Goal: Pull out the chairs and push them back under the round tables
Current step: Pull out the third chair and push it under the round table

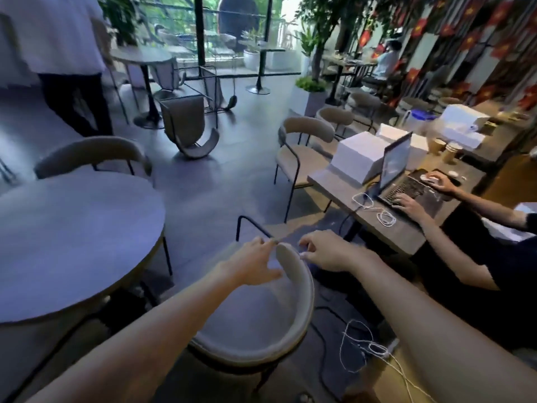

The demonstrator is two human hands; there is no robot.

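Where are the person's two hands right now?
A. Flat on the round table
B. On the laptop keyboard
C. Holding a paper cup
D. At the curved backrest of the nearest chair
D: the left hand and right hand both meet the end of the nearest chair's curved backrest, beside the round table.

Beside the grey round table (72, 228), the chair (296, 301) has beige padding and a black frame; white boxes (357, 158) beyond.

We have one head-worn wide-angle view, looking forward and down from close above our hands. A round table (72, 242) sits near left, a long desk (386, 228) right, and windows (232, 30) far ahead.
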